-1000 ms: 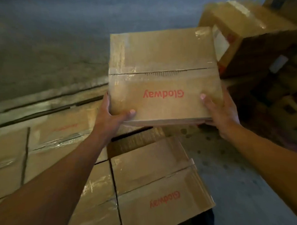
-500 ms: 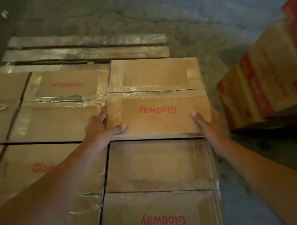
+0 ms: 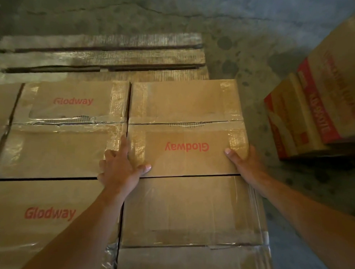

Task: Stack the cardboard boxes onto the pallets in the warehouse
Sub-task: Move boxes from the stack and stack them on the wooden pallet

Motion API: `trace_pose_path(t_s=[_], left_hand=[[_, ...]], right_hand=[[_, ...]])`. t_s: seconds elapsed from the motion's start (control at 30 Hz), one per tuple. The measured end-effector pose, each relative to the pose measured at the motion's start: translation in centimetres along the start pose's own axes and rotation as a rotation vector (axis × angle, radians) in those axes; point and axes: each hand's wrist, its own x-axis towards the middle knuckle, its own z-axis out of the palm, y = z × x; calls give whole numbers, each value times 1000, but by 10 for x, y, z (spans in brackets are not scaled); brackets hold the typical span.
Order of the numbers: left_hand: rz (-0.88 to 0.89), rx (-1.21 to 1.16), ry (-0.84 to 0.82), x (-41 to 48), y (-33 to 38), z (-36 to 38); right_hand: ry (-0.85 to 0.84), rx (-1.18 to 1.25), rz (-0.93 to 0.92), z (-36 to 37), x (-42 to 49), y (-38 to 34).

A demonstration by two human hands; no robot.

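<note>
Left hand rests loosely spread against the box at seven o'clock, thumb on top; right hand grips its five o'clock corner.

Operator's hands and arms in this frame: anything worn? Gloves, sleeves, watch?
Nothing worn that shows. The left hand and right hand are bare: no gloves, no rings visible. The left forearm and right forearm are bare to the frame edge, with no sleeve, cuff, watch or wristband in view.
</note>
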Motion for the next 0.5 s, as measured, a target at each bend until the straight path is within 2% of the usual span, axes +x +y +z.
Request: trace_pose_path(t_s=[0.13,0.27,0.43,0.5], left_hand=[[-17,150,13,-3,17,-7],[-28,283,108,-12,37,-11],[67,195,152,-39,51,-6],[130,134,141,-57,56,-5]], right_hand=[[-40,-12,40,-3,0,-7],[-122,-60,72,-9,-4,-18],[-43,-234,33,-35,-15,-25],[-6,-235,22,-53,-29,-22]])
